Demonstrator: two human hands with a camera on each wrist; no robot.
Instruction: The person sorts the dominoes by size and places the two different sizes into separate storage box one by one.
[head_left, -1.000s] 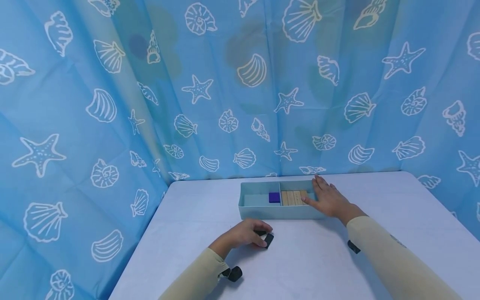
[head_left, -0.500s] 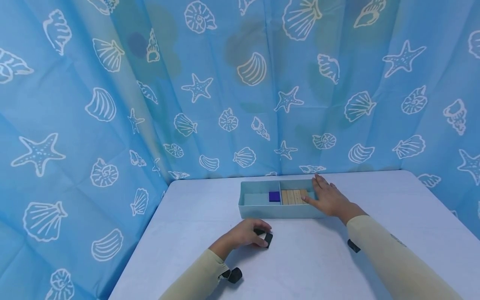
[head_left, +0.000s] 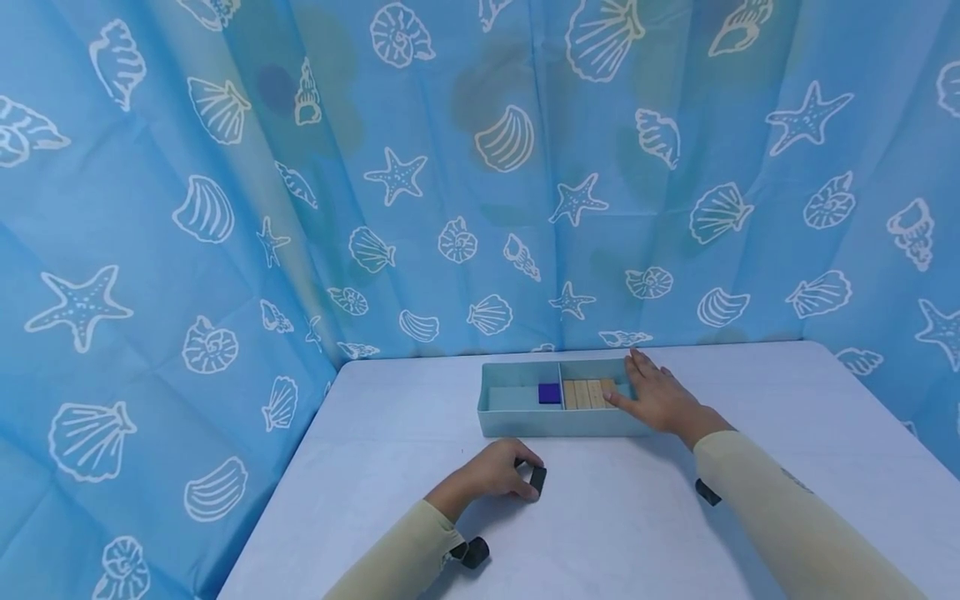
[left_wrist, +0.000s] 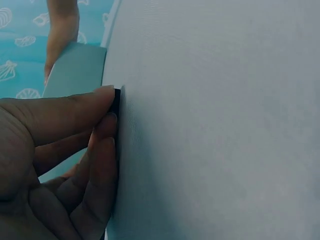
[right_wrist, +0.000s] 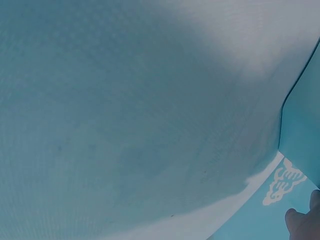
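Note:
In the head view my left hand pinches a small black block between thumb and fingers, low on the table in front of a pale blue-green box. Seen from the left wrist, thumb and fingertips close on its dark edge right at the white surface. My right hand rests on the right end of the box, fingers fairly straight, partly hiding that end. A purple block lies in the left compartment, against the divider. Several light wooden blocks stand in a row in the right compartment.
The box stands near the back of a white-covered table. Behind and beside it hangs a blue curtain printed with white shells and starfish. A black wrist device sits under the left sleeve.
My left hand has shifted slightly, and the white patch beside the black block between its fingers no longer shows. The right hand and the box have stayed put.

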